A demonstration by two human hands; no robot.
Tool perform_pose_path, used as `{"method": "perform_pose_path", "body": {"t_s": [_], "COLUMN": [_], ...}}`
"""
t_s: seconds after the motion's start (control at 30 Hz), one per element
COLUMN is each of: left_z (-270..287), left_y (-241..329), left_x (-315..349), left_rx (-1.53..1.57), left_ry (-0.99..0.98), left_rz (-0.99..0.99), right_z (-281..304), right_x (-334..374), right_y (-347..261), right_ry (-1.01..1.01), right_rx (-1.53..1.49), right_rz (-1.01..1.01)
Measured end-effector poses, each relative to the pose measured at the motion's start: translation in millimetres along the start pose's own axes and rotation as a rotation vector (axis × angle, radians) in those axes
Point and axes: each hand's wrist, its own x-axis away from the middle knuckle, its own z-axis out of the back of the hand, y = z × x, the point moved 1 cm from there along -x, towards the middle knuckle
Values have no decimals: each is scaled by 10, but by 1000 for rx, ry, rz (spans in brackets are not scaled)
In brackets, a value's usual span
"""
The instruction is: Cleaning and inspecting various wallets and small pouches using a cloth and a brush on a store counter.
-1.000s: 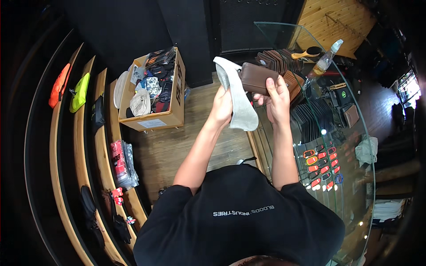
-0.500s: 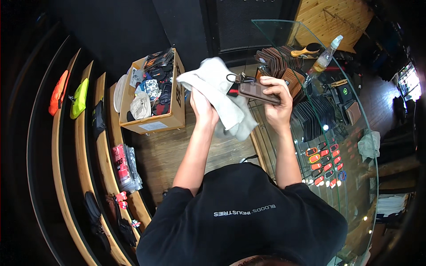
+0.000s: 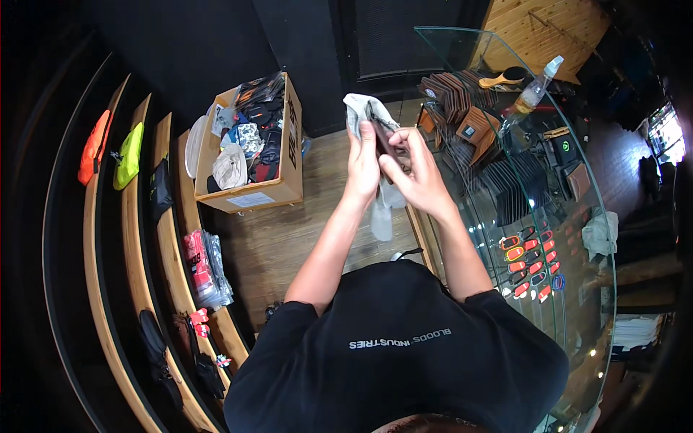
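Note:
In front of my chest, a light grey cloth (image 3: 381,222) hangs from my left hand (image 3: 363,172), with its upper part folded up past the fingers. A slim dark brown wallet (image 3: 382,137) stands on edge against the cloth, between my two hands. My left thumb lies along the wallet's near side. My right hand (image 3: 420,177) grips the wallet's other side, fingers bent and thumb pointing toward my left hand. Much of the wallet is hidden by fingers and cloth.
A glass display counter (image 3: 603,209) on the right bears brown wallets (image 3: 476,128), a wooden brush (image 3: 502,79), a spray bottle (image 3: 533,95) and red-black tags (image 3: 530,261). Left are wooden shelves (image 3: 131,238) and a cardboard box (image 3: 290,162) of caps. A grey cloth (image 3: 600,234) lies at the counter's right edge.
My hands have come together; the right hand brought the wallet leftward onto the cloth. The wallet has turned from flat to on edge, and the spread cloth is now gathered around it.

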Motion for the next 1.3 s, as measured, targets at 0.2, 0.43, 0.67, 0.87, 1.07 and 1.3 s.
{"method": "perform_pose_path", "body": {"t_s": [0.2, 0.43, 0.67, 0.87, 1.07, 1.3], "left_z": [328, 942, 1298, 116, 357, 440], "left_y": [133, -194, 78, -25, -678, -162], "left_x": [-175, -330, -181, 406, 95, -312], "left_rx": [82, 572, 333, -72, -689, -634], "left_ry": [-113, 147, 551, 137, 157, 470], "left_rz": [335, 507, 85, 177, -342, -639], "right_z": [147, 70, 158, -190, -432, -298], "right_x": [-90, 7, 63, 29, 92, 175], "right_y": [384, 568, 1078, 697, 547, 583], "right_ry": [184, 48, 418, 242, 303, 384], "right_rx": [-447, -981, 275, 326, -777, -927], "right_rz": [-182, -561, -87, 32, -381, -319]}}
